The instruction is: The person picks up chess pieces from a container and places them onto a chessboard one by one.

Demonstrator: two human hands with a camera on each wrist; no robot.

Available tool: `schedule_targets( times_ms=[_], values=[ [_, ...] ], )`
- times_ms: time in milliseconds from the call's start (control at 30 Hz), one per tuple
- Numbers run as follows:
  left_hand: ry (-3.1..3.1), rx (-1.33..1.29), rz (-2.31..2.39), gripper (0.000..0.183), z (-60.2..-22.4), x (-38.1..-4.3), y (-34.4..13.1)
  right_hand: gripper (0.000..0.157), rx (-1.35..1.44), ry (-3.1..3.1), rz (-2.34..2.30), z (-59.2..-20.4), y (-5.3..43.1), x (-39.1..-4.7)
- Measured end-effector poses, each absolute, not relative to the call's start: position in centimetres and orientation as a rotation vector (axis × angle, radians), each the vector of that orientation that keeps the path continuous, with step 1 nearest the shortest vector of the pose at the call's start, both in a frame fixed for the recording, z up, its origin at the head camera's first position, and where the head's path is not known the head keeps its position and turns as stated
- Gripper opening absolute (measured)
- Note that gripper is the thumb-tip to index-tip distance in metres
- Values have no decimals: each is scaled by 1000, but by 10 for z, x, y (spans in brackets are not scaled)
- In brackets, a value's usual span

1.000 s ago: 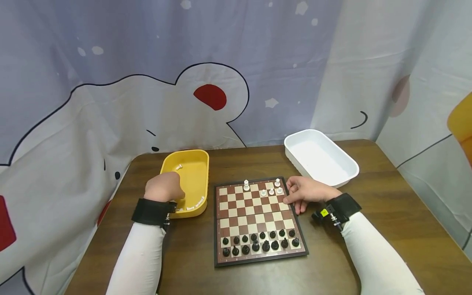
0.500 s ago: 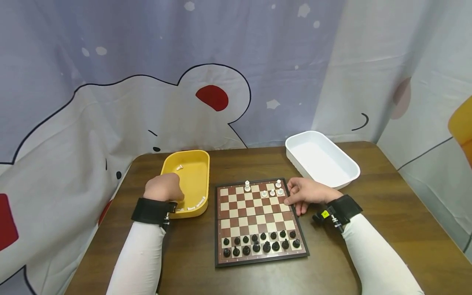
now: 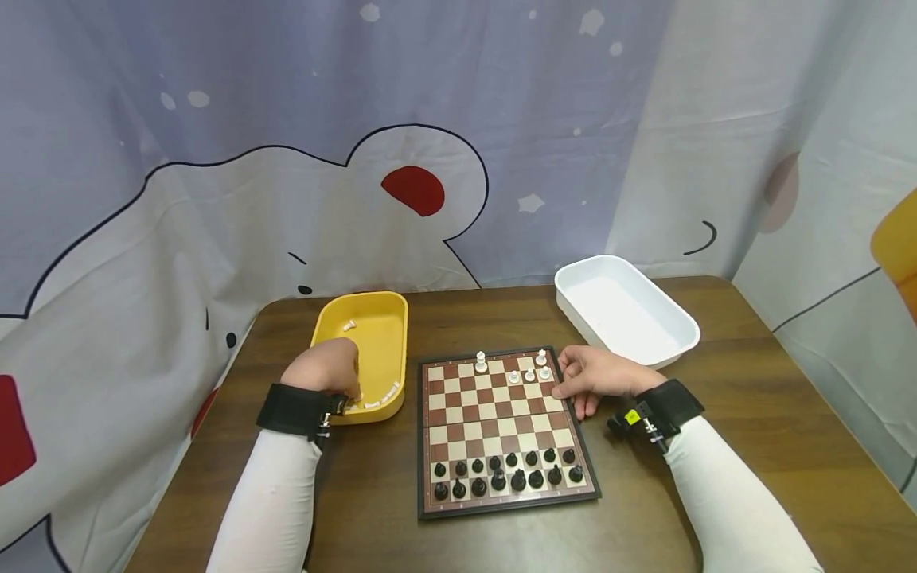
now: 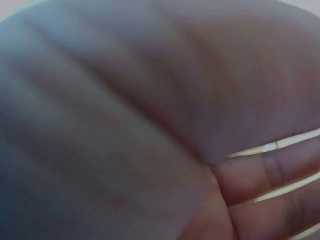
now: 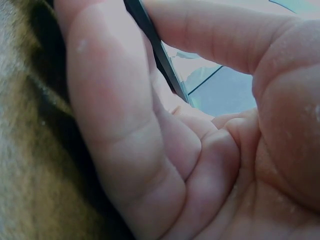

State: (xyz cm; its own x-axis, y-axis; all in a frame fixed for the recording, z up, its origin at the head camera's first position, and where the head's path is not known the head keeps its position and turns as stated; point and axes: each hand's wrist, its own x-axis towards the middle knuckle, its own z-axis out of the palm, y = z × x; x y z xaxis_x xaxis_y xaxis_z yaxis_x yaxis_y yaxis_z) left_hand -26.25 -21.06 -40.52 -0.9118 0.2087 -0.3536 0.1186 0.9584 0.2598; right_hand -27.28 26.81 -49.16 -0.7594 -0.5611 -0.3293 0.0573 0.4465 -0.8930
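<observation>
Left hand (image 3: pixel 325 368) is down in the yellow tray (image 3: pixel 380 342), back of it up, and from where I'm standing I can't tell if the fingertips are pinching anything — the palm blocks the wrist view. Loose white pieces (image 3: pixel 391 391) lie just right of those fingertips, strung out on a slant at the tray's near right corner, so the left hand's way closer than the other. A lone white piece (image 3: pixel 349 325) lies toward the far end.

Right hand (image 3: pixel 598 372) has the chessboard (image 3: pixel 473 430) pinched by its right edge, thumb on top. Five white chessmen (image 3: pixel 529 375) stand on the far side — black chessmen (image 3: pixel 497 481) fill two near rows. White tray (image 3: pixel 626 310) sits just beyond.
</observation>
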Motion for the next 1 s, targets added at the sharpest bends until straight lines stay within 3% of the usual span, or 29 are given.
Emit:
schedule_targets(
  times_ms=[567,1000],
  values=[
    [2747,284,354,20,-412,-269,-207,51,-400,2091,-1353,-492,267,-272],
    [2765,267,369,11,-411,-268,-208,46,-426,2083,-1350,-492,268,-274]
  ],
)
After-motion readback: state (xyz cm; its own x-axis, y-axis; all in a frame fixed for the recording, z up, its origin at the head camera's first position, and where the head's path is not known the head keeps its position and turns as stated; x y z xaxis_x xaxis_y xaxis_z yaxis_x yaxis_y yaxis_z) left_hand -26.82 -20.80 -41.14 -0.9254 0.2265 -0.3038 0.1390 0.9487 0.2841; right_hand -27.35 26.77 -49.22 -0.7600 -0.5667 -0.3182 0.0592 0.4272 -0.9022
